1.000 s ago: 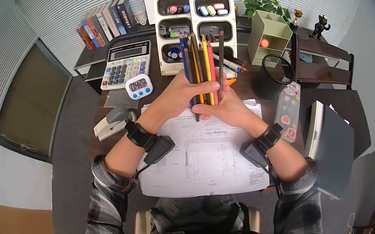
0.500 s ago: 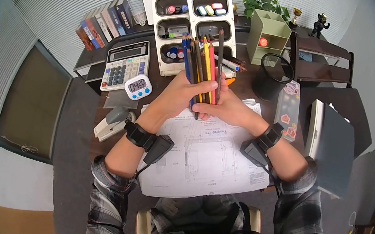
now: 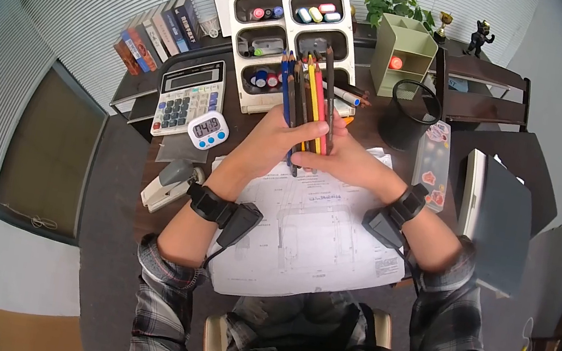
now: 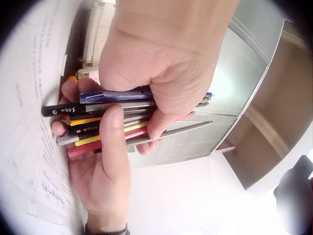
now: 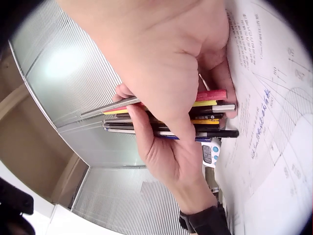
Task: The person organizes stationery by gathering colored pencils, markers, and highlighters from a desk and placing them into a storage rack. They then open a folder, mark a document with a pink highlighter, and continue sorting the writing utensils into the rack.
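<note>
A bundle of colored pencils (image 3: 315, 93), blue, black, yellow and red among them, stands roughly upright between both hands above the papers. The left hand (image 3: 266, 138) grips it from the left, thumb laid across the front. From the right, the right hand (image 3: 357, 164) holds the lower part, its thumb also across the pencils. In the left wrist view the pencils' lower ends (image 4: 80, 142) stick out unevenly, close to the paper. Both thumbs cross the bundle in the right wrist view, and much of the right hand's fingers is hidden behind it.
Printed drawing sheets (image 3: 313, 253) lie under the hands. Behind stands a white organizer (image 3: 258, 108) with markers. A calculator (image 3: 190, 100), timer (image 3: 208, 130) and stapler (image 3: 169, 186) sit at left. To the right are a black mesh cup (image 3: 404, 128), green holder (image 3: 406, 42) and sticker-covered case (image 3: 431, 169).
The pencils on the left of the bundle have moved right, so the bundle looks narrower at the top. Both hands keep their hold in nearly the same place. The timer display has changed.
</note>
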Action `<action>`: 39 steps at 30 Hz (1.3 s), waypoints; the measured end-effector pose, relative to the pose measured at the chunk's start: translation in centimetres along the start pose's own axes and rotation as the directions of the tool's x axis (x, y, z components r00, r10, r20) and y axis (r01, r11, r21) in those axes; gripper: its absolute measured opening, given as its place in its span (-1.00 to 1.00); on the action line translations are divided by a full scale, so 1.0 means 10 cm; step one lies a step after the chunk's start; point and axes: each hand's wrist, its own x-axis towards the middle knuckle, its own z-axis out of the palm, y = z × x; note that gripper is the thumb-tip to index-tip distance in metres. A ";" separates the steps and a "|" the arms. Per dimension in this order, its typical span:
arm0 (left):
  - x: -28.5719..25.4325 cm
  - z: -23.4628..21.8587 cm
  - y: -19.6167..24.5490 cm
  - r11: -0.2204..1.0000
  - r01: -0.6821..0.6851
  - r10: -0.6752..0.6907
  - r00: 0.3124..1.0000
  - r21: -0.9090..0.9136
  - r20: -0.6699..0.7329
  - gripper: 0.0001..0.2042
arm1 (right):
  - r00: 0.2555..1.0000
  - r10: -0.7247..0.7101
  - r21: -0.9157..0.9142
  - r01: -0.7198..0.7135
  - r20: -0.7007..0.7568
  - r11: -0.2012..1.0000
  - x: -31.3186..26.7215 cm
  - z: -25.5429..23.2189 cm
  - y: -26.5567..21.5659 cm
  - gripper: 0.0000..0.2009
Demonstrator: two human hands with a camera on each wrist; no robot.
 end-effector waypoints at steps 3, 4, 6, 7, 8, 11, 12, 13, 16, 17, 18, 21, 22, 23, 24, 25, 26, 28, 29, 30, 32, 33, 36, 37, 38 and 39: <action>0.00 -0.01 -0.02 1.000 -0.001 0.000 1.000 0.031 0.012 -0.67 | 0.999 -0.037 0.042 0.038 -0.026 0.998 -0.02 0.03 -0.07 -0.67; 0.00 -0.01 -0.03 0.999 -0.023 0.023 1.000 0.042 -0.012 -0.67 | 0.999 -0.037 0.040 0.038 -0.024 0.998 -0.03 0.03 -0.11 -0.67; 0.01 0.01 -0.04 0.998 -0.044 0.046 0.998 0.053 -0.036 -0.66 | 0.997 -0.012 -0.228 -0.005 -0.074 0.974 -0.04 0.01 -0.15 -0.68; 0.02 0.01 -0.05 0.997 -0.065 0.067 0.997 0.050 -0.038 -0.65 | 0.997 -0.012 -0.227 -0.005 -0.074 0.974 -0.03 0.00 -0.15 -0.68; 0.03 0.02 -0.05 0.995 -0.085 0.087 0.995 0.047 -0.039 -0.63 | 0.999 0.024 -0.228 -0.031 -0.030 0.973 -0.02 -0.02 -0.14 -0.68; 0.03 0.03 -0.05 0.997 -0.076 0.073 0.994 -0.027 -0.087 -0.60 | 0.999 0.047 -0.223 -0.045 0.005 0.974 -0.02 -0.03 -0.10 -0.70; 0.04 0.04 -0.05 0.997 -0.076 0.073 0.994 -0.027 -0.086 -0.60 | 0.999 0.035 -0.218 -0.034 0.004 0.975 -0.02 -0.02 -0.09 -0.70; 0.04 0.03 -0.04 0.995 -0.062 0.054 0.994 -0.076 -0.098 -0.60 | 0.999 0.035 -0.219 -0.034 0.004 0.975 -0.02 -0.02 -0.10 -0.70; 0.06 -0.06 -0.06 0.967 -0.064 0.055 0.998 -0.246 -0.042 -0.57 | 1.000 0.019 -0.205 -0.024 -0.025 0.978 -0.03 0.00 -0.14 -0.72; 0.06 -0.07 -0.06 0.929 -0.067 0.081 0.996 -0.363 0.024 -0.56 | 0.999 0.005 -0.225 -0.013 -0.034 0.974 -0.03 0.01 -0.15 -0.72; 0.07 -0.08 -0.06 0.930 -0.066 0.080 0.997 -0.363 0.024 -0.56 | 0.999 -0.010 -0.244 -0.001 -0.045 0.970 -0.04 0.01 -0.15 -0.73; 0.09 -0.07 -0.05 0.939 -0.096 0.104 0.995 -0.330 0.007 -0.50 | 0.996 -0.018 -0.222 -0.002 -0.090 0.975 -0.02 0.01 -0.10 -0.73; 0.09 -0.07 -0.05 0.955 -0.102 0.104 0.995 -0.278 -0.008 -0.51 | 0.996 -0.018 -0.222 -0.002 -0.090 0.975 -0.02 0.01 -0.10 -0.73; 0.09 -0.07 -0.04 0.968 -0.107 0.104 0.994 -0.226 -0.024 -0.52 | 0.995 0.008 -0.203 -0.029 -0.100 0.979 -0.02 0.01 -0.11 -0.72; 0.09 -0.06 -0.04 0.968 -0.108 0.106 0.994 -0.226 -0.025 -0.52 | 0.994 0.035 -0.184 -0.055 -0.108 0.981 -0.01 0.01 -0.11 -0.72; 0.09 -0.06 -0.03 0.972 -0.121 0.116 0.993 -0.200 -0.036 -0.54 | 0.994 0.035 -0.185 -0.054 -0.106 0.981 -0.01 0.01 -0.11 -0.72; 0.09 -0.05 -0.03 0.976 -0.133 0.127 0.991 -0.174 -0.048 -0.57 | 0.993 0.018 -0.152 -0.036 -0.117 0.988 -0.01 0.02 -0.10 -0.72; 0.10 -0.07 -0.07 0.981 -0.135 0.127 0.990 -0.141 -0.069 -0.58 | 0.992 0.002 -0.117 -0.018 -0.128 0.993 0.00 0.03 -0.08 -0.71; 0.10 -0.07 -0.09 0.985 -0.135 0.126 0.988 -0.107 -0.088 -0.60 | 0.991 0.004 -0.143 -0.024 -0.137 0.989 0.00 0.02 -0.07 -0.72; 0.10 -0.08 -0.11 0.985 -0.135 0.126 0.988 -0.107 -0.088 -0.60 | 0.989 0.005 -0.168 -0.030 -0.147 0.985 0.01 0.01 -0.07 -0.72; 0.11 -0.07 -0.13 0.985 -0.166 0.160 0.982 -0.054 -0.097 -0.61 | 0.989 0.007 -0.188 -0.035 -0.147 0.982 0.01 -0.01 -0.07 -0.73; 0.11 -0.07 -0.13 0.985 -0.166 0.161 0.982 -0.054 -0.096 -0.61 | 0.989 0.009 -0.208 -0.039 -0.146 0.977 0.01 -0.01 -0.07 -0.73; 0.09 -0.05 -0.12 0.986 -0.156 0.147 0.980 -0.057 -0.133 -0.62 | 0.984 0.075 -0.201 -0.108 -0.164 0.974 0.00 -0.01 -0.13 -0.76; 0.08 -0.05 -0.12 0.986 -0.148 0.134 0.978 -0.078 -0.163 -0.63 | 0.984 0.075 -0.201 -0.107 -0.163 0.974 0.00 0.00 -0.16 -0.76; 0.08 -0.04 -0.12 0.985 -0.141 0.120 0.974 -0.099 -0.192 -0.65 | 0.983 0.072 -0.177 -0.101 -0.167 0.979 0.00 0.01 -0.18 -0.76; 0.07 -0.03 -0.12 0.985 -0.141 0.120 0.974 -0.099 -0.192 -0.65 | 0.983 0.068 -0.153 -0.095 -0.171 0.984 0.00 0.01 -0.19 -0.76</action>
